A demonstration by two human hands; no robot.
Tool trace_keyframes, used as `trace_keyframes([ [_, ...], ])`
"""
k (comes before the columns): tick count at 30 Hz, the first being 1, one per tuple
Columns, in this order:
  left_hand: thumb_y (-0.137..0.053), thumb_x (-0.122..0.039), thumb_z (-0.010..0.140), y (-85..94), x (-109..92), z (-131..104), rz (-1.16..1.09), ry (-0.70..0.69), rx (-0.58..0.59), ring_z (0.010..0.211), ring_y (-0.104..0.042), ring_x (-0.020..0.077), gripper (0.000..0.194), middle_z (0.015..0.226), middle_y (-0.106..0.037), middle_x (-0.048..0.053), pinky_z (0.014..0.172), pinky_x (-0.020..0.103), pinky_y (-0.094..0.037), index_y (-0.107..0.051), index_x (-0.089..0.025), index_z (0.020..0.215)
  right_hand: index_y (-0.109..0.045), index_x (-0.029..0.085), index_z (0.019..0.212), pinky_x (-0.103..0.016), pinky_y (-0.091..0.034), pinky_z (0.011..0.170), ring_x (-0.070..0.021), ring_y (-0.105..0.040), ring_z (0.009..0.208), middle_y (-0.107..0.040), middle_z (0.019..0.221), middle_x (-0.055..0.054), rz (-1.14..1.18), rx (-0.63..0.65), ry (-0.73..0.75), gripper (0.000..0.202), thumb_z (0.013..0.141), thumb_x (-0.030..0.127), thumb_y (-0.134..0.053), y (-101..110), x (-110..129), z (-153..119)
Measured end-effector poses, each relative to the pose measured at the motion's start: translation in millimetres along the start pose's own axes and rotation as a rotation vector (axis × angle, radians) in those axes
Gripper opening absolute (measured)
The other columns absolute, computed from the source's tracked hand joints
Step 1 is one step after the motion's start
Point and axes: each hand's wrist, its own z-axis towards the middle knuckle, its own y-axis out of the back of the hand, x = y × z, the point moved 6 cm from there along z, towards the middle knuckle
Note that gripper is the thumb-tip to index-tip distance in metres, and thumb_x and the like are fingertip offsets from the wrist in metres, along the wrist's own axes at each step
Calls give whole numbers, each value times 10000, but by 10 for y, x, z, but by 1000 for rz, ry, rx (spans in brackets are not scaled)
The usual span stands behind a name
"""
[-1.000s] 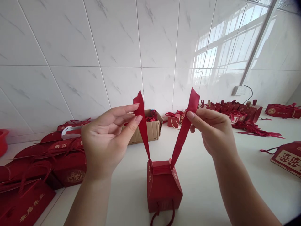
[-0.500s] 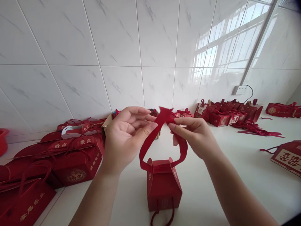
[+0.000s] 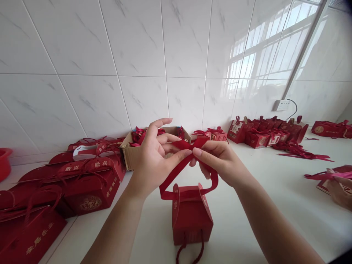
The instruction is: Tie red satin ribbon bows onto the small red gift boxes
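A small red gift box (image 3: 192,222) stands on the white tabletop in front of me, a twisted cord hanging from its near side. Threaded through its top is a red ribbon (image 3: 176,176), whose two ends rise and cross above the box. My left hand (image 3: 159,157) pinches the ribbon at the crossing between thumb and fingers, its index finger raised. From the other side my right hand (image 3: 217,157) pinches the ribbon too, and the two thumb tips meet there. Part of the ribbon is hidden behind my fingers.
Larger red gift boxes (image 3: 90,190) crowd the left side. Behind my left hand sits a cardboard box (image 3: 129,156) of red ribbons. Small red boxes (image 3: 255,137) and loose ribbons (image 3: 299,149) lie back right. At the right edge another person's hand (image 3: 341,192) touches a red box.
My hands have come together, and the ribbon ends now cross between my thumbs, slightly lower. Another person's hand and a pink ribbon have appeared at the box on the right.
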Motion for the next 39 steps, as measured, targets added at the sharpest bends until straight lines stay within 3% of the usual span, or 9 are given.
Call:
trace_keyframes([
  [9,-707,-177,723,-17,37,21,29,-13,6,730,-688,144,535,769,-619,-36,663,236,-583,-415,-247,1166,-614,162,764,-220,-466,471,-79,-567,448,-657,612,14,28,-74,-11,246,800,404,-641,33,-119,66],
  [13,-714,-207,721,-6,61,24,21,15,18,768,-686,162,547,812,-637,-20,709,283,-579,-416,-253,1178,-639,172,818,-222,-476,480,-77,-568,460,-669,649,11,65,-85,22,209,808,381,-639,40,-142,81],
  [17,-678,-235,759,-60,144,6,-40,180,228,876,-670,194,479,997,-651,45,804,372,-554,-429,-240,1168,-676,187,886,-225,-474,493,-80,-571,498,-662,663,11,86,-43,92,179,835,346,-613,39,-144,112],
  [20,-617,-224,803,-111,233,-14,-68,321,438,874,-670,206,382,990,-666,55,823,403,-525,-454,-233,1149,-696,199,895,-237,-484,541,-96,-597,570,-662,680,7,32,36,171,155,844,314,-606,66,-115,133],
  [24,-567,-186,811,-113,363,6,-149,467,537,796,-698,225,364,930,-682,63,800,411,-514,-446,-207,1153,-719,227,883,-302,-530,701,-149,-629,796,-683,836,-26,-156,194,289,117,830,258,-620,93,-49,95],
  [28,-584,-140,773,-81,482,-16,-250,563,499,801,-704,234,362,910,-693,78,856,427,-493,-466,-189,1112,-721,242,939,-322,-533,704,-174,-622,865,-669,989,-59,-496,222,425,190,856,187,-559,72,-13,-12],
  [32,-614,-178,769,-50,496,-93,-338,583,395,822,-692,225,310,793,-692,53,881,429,-490,-509,-173,1060,-709,244,972,-327,-528,621,-188,-622,822,-668,980,-75,-712,183,552,292,898,157,-439,-10,-12,-102],
  [36,-593,-323,822,-43,375,-135,-250,468,291,853,-676,220,266,811,-697,60,883,415,-483,-553,-168,1035,-710,234,946,-365,-535,654,-202,-617,823,-668,953,-88,-812,82,650,321,905,145,-404,-53,-4,-143],
  [39,-560,-402,840,-24,236,-162,-33,307,216,883,-668,223,351,831,-710,48,876,399,-471,-542,-196,1124,-705,251,977,-389,-536,723,-211,-619,879,-668,1000,-86,-786,-13,663,276,887,158,-462,-39,-22,-176],
])
